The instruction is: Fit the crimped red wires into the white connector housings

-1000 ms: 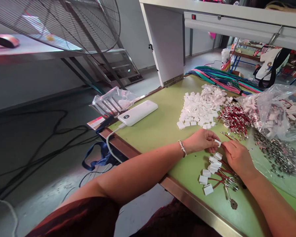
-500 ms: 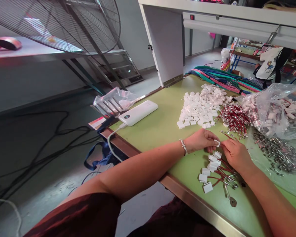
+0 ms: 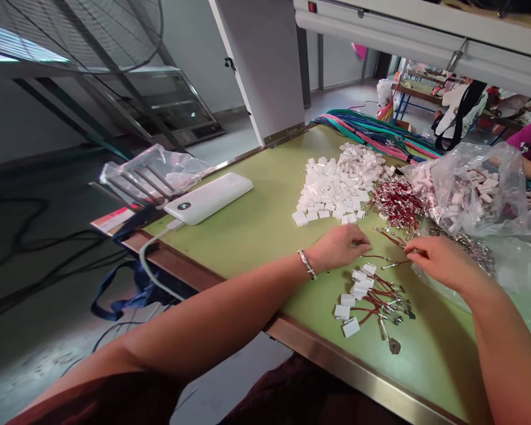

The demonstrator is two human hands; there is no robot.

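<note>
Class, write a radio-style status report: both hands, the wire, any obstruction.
Left hand curled over one end of red wire, grip unclear. Right hand pinching its other end. Small pile of wired plugs close beside, not blocking.

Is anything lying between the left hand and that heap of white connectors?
Nothing visible. Only a bare strip of the green table separates the left hand from the heap of white connectors; the bundle of red wires lies further right.

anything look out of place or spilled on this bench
Only mildly: the white rectangular power bank lies at the green table edge, its white cable drooping over the side. The pile of white plastic connector housings lies loose on the tabletop.
</note>
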